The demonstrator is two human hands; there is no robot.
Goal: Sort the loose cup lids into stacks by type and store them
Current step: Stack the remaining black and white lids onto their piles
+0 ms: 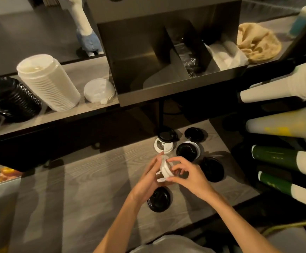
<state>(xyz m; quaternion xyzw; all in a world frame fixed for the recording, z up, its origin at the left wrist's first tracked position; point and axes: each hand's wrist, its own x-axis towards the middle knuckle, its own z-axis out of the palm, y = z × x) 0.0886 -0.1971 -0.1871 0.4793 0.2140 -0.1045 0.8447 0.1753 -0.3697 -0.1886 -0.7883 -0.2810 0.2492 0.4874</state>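
Both hands [168,175] pinch small white lids [165,169], stacked, tilted edgewise.

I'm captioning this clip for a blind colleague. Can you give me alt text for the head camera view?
Two hands, left hand and right hand, hold white cup lids above a wooden counter strewn with loose black lids. On the shelf behind lie a black lid stack, a tall white lid stack and a metal organizer.

Loose lids [187,151] on counter [86,179] below shelf [86,73].
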